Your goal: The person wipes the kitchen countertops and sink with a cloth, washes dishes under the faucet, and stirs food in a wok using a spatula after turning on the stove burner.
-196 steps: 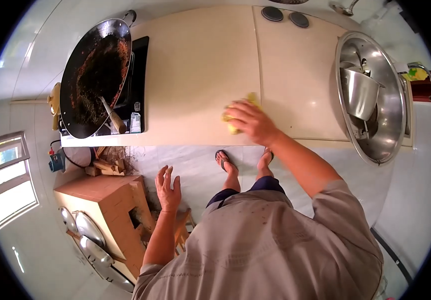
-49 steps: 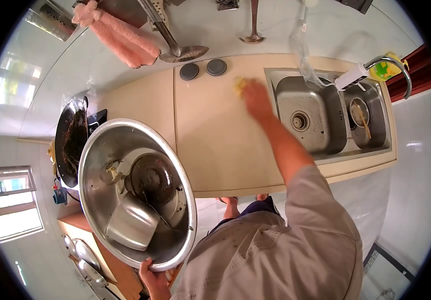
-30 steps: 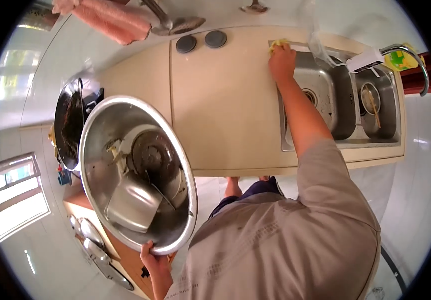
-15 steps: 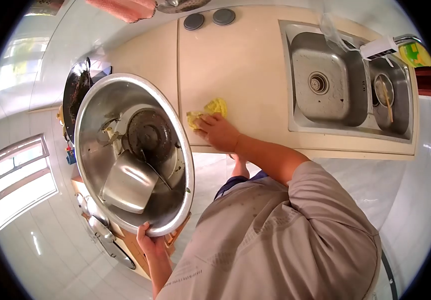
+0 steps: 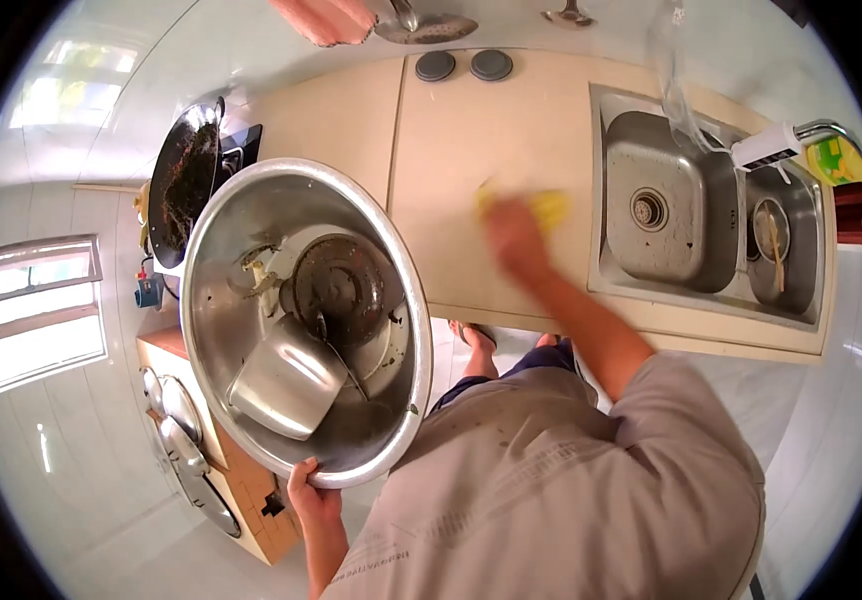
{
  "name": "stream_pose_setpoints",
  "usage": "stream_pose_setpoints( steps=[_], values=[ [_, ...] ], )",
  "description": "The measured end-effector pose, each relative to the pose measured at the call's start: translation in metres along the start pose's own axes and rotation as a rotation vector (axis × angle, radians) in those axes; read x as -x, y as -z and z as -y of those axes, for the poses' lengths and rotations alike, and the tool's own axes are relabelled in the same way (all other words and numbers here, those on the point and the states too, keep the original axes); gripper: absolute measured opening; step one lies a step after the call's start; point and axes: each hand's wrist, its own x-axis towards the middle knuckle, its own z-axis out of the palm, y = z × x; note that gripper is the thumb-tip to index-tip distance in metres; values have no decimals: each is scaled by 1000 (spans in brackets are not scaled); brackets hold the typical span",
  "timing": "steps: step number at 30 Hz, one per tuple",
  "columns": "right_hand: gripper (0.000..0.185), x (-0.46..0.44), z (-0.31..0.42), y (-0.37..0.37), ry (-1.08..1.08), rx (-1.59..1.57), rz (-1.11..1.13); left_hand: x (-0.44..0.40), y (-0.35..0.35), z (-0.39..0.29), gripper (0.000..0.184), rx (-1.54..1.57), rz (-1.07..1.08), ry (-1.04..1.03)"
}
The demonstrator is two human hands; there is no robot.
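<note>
My left hand [image 5: 314,492] grips the near rim of a large steel basin [image 5: 213,385], fingers closed on its edge. The basin is tilted in front of the counter's left part. Inside it lie a steel pot [image 5: 289,380], a dark round lid or dish [image 5: 341,288], a utensil with a thin handle and some scraps. My right hand [image 5: 516,238], blurred by motion, presses a yellow cloth [image 5: 550,209] on the beige counter [image 5: 481,130], left of the sink. The cloth shows on both sides of the hand.
A double sink [image 5: 656,170] with a faucet [image 5: 856,150] is at the right, a strainer [image 5: 771,228] in its smaller bowl. Two grey discs [image 5: 491,65] lie at the counter's back. A dark wok [image 5: 187,185] stands on the left. Lids [image 5: 181,408] hang at lower left.
Over the last half second my right hand has moved with the yellow cloth rightward across the counter, closer to the sink. My left hand still holds the basin. The view has shifted slightly.
</note>
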Motion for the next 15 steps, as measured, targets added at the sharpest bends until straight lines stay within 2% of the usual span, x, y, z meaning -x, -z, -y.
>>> stream_pose_setpoints(
  steps=[1,2,4,5,7,8,9,10,11,12,13,15],
  values=[
    [18,23,42,-37,61,-143,101,-5,2,2,18,8,5,-2],
    [23,26,92,-43,-34,-305,390,-10,-1,2,19,12,15,-3],
    [29,25,132,-42,205,-178,168,8,-41,-15,13,-27,-20,32],
    [29,18,121,-45,184,-176,148,15,-55,-20,11,-51,-41,51],
    [29,-12,77,-55,141,-169,107,9,-57,-23,18,-104,2,36],
    [29,-28,43,-50,44,-124,44,5,-54,-23,23,-124,25,30],
    [32,-48,11,-37,-18,318,123,-13,-32,-22,24,-101,89,41],
    [36,-66,-17,-9,-56,310,-23,-32,-9,-21,25,-79,153,52],
    [41,-74,-53,-6,-149,434,-155,-40,-10,-19,25,-73,117,10],
    [45,-86,-82,11,-242,498,-159,-44,-11,-20,26,-67,78,-30],
    [49,-96,-107,26,-314,497,-201,-47,-15,-23,28,-62,90,32],
    [48,-119,-136,37,-614,574,-339,-61,-16,-26,23,-96,139,66]
  ],
)
